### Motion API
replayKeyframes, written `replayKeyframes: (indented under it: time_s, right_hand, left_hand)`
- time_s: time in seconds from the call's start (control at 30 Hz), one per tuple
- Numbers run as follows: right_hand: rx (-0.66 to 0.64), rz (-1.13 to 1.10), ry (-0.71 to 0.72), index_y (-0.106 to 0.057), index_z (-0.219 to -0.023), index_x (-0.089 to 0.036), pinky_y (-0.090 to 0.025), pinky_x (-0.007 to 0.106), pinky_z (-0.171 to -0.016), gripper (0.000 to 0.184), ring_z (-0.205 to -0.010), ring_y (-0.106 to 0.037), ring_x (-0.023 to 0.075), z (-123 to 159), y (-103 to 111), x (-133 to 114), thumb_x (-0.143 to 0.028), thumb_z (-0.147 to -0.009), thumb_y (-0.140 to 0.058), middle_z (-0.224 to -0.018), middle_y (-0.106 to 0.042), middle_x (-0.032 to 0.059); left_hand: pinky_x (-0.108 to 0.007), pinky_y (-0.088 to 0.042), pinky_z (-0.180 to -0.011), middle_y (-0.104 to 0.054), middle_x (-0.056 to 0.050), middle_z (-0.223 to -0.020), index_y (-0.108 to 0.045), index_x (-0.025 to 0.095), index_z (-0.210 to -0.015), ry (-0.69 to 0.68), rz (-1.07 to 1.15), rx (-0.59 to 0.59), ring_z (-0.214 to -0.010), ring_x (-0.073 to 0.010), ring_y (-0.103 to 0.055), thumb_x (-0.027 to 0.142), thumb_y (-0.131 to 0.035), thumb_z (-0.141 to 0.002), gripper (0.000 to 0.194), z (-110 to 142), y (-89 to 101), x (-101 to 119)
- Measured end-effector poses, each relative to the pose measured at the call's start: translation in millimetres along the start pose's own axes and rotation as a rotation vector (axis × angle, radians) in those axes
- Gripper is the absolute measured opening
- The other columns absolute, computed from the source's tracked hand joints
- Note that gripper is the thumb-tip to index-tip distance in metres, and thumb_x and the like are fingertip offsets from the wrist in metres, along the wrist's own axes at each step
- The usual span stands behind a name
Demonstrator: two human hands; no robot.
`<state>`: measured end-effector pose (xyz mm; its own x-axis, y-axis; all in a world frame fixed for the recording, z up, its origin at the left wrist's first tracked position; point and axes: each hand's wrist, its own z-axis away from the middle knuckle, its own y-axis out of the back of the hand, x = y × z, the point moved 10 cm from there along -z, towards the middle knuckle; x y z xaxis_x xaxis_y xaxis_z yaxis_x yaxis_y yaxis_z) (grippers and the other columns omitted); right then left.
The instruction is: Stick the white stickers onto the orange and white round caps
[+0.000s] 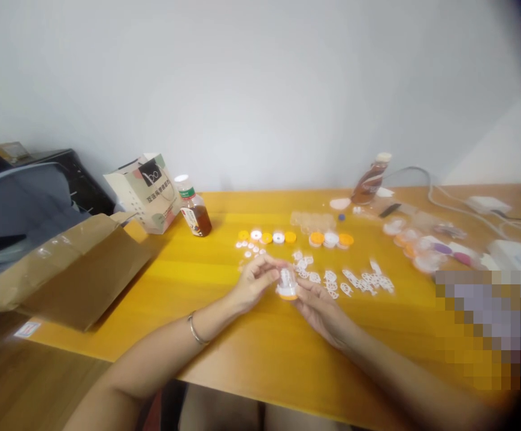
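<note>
Between my two hands, above the front half of the yellow wooden table (224, 353), is a small clear plastic container (287, 280) with a white band and an orange base. My left hand (255, 284) pinches its upper left side, with a bracelet on that wrist. On the lower right, the fingers of my right hand (318, 304) are closed on it. Just beyond lie small white discs (249, 254) and a row of orange and white round caps (267, 238). Flat white openwork pieces (359, 281) are scattered to the right, near more round caps (331, 240).
At left stand a cardboard box (63, 269), a paper bag (150, 197) and a drink bottle (193, 209). Clear plastic parts (313, 222) lie at the back. Another bottle (370, 181) leans at right, near cables (431, 191) and blurred plastic items (422, 248).
</note>
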<state>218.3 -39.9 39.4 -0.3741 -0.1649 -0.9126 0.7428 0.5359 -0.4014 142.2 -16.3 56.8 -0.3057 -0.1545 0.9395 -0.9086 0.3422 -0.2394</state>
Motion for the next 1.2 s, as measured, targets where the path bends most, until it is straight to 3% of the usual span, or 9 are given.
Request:
replayKeyframes:
  time_s: [0.13,0.27,0.3,0.47,0.67,0.83,1.0,1.13,1.2]
  right_hand:
    - [0.018,0.056,0.010,-0.063,-0.101,-0.025,-0.038,0.037,-0.093,0.031,-0.102,-0.055,0.0209,-0.6,3.2,-1.0,-0.038,-0.073,-0.060,-0.110,-0.062,0.0047]
    - [0.112,0.223,0.034,-0.063,-0.100,-0.027,-0.040,0.037,-0.091,0.032,-0.097,-0.058,0.0212,-2.2,17.0,-3.5,-0.036,-0.069,-0.065,-0.104,-0.065,0.0032]
    - [0.125,0.248,0.041,-0.063,-0.100,-0.027,-0.040,0.037,-0.090,0.033,-0.096,-0.059,0.0212,-2.5,19.1,-4.6,-0.036,-0.069,-0.065,-0.103,-0.066,0.0030]
    - [0.105,0.250,0.070,-0.063,-0.101,-0.026,-0.040,0.037,-0.091,0.032,-0.097,-0.058,0.0214,-3.5,16.9,-8.0,-0.036,-0.070,-0.064,-0.104,-0.066,0.0028]
    - [0.213,0.264,0.065,-0.065,-0.094,-0.026,-0.042,0.038,-0.090,0.030,-0.101,-0.056,0.0233,-1.7,23.5,-7.7,-0.037,-0.065,-0.068,-0.103,-0.066,0.0025]
    - [0.152,0.287,0.051,-0.064,-0.096,-0.025,-0.043,0.039,-0.088,0.031,-0.098,-0.058,0.0227,-3.1,19.5,-4.6,-0.039,-0.068,-0.065,-0.102,-0.066,0.0033]
    - [0.199,0.297,0.070,-0.063,-0.090,-0.025,-0.046,0.037,-0.085,0.031,-0.094,-0.060,0.0224,-4.4,25.5,-2.9,-0.039,-0.062,-0.069,-0.098,-0.067,0.0029]
    - [0.174,0.274,0.069,-0.063,-0.089,-0.024,-0.046,0.036,-0.084,0.026,-0.092,-0.060,0.0208,-4.7,23.4,-5.4,-0.035,-0.066,-0.068,-0.098,-0.067,0.0027]
    - [0.175,0.277,0.066,-0.063,-0.089,-0.023,-0.046,0.035,-0.085,0.025,-0.092,-0.060,0.0204,-4.0,22.8,-6.8,-0.034,-0.067,-0.067,-0.098,-0.067,0.0030]
  left_hand:
    - [-0.030,-0.043,-0.074,-0.057,-0.006,-0.083,-0.051,0.015,-0.084,-0.103,-0.127,0.047,-0.079,-0.0154,-0.056,0.036,-0.059,-0.073,0.025,3.4,-1.0,5.4]
    - [-0.027,-0.041,-0.075,-0.051,-0.002,-0.076,-0.051,0.016,-0.075,-0.200,-0.360,0.214,-0.076,-0.0128,-0.051,0.032,-0.063,-0.071,0.020,5.9,11.0,23.1]
    - [-0.028,-0.041,-0.077,-0.051,-0.002,-0.078,-0.052,0.016,-0.074,-0.199,-0.384,0.200,-0.078,-0.0132,-0.051,0.032,-0.063,-0.071,0.019,4.4,10.6,26.7]
    - [-0.033,-0.042,-0.079,-0.055,-0.008,-0.094,-0.050,0.015,-0.080,-0.073,-0.185,-0.148,-0.090,-0.0176,-0.054,0.031,-0.057,-0.076,0.018,-2.8,-13.5,21.5]
    - [-0.029,-0.041,-0.077,-0.052,-0.002,-0.078,-0.048,0.016,-0.072,-0.191,-0.428,0.159,-0.081,-0.0141,-0.053,0.029,-0.063,-0.070,0.020,0.4,9.1,26.5]
    - [-0.031,-0.041,-0.078,-0.055,-0.008,-0.094,-0.048,0.016,-0.080,-0.076,-0.307,-0.176,-0.091,-0.0173,-0.054,0.030,-0.057,-0.076,0.017,-2.4,-15.6,20.6]
    - [-0.029,-0.039,-0.078,-0.053,-0.003,-0.081,-0.047,0.016,-0.074,-0.160,-0.490,0.115,-0.080,-0.0135,-0.052,0.029,-0.066,-0.067,0.023,-1.0,7.8,27.6]
    - [-0.032,-0.040,-0.081,-0.054,-0.008,-0.099,-0.049,0.016,-0.081,-0.069,-0.333,-0.181,-0.096,-0.0177,-0.051,0.028,-0.057,-0.076,0.015,-3.8,-13.9,19.9]
    - [-0.033,-0.040,-0.080,-0.056,-0.009,-0.096,-0.048,0.016,-0.080,-0.076,-0.304,-0.200,-0.094,-0.0180,-0.053,0.028,-0.057,-0.076,0.016,-4.1,-14.1,22.0]
